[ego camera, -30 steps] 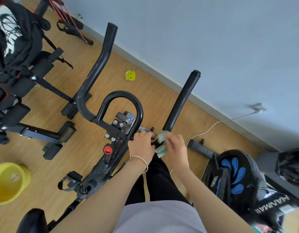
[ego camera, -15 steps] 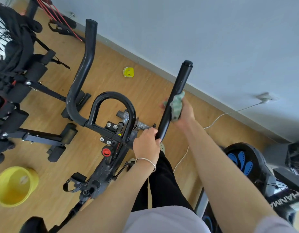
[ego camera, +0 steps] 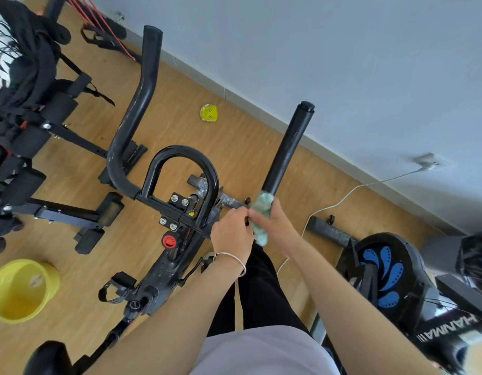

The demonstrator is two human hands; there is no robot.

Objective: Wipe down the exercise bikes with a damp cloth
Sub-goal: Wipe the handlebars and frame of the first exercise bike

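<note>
- Head view: the pale green crumpled cloth (ego camera: 261, 212) was wrapped round the foot of the straight black right handlebar tube (ego camera: 288, 147) of the black steel exercise bike (ego camera: 164, 269). It was clenched there by the right hand (ego camera: 276, 226), fingers curled round cloth and tube together.
- The left hand (ego camera: 231, 234) was closed on the black metal crossbar (ego camera: 155, 203) just beside the cloth, almost touching the right hand; the bike appeared to be steadied by it.
- Half a second before, the cloth had been held midway up the same tube; it had since been drawn back down, while the left hand had stayed put.
- An up-and-down stroke of that tube was judged done; the curved black left handlebar (ego camera: 137, 104) and the second bike with blue petal markings (ego camera: 386, 269) were judged still to be wiped.
- A round yellow plastic bucket (ego camera: 23, 290) stood on the floor, well apart to the left.
</note>
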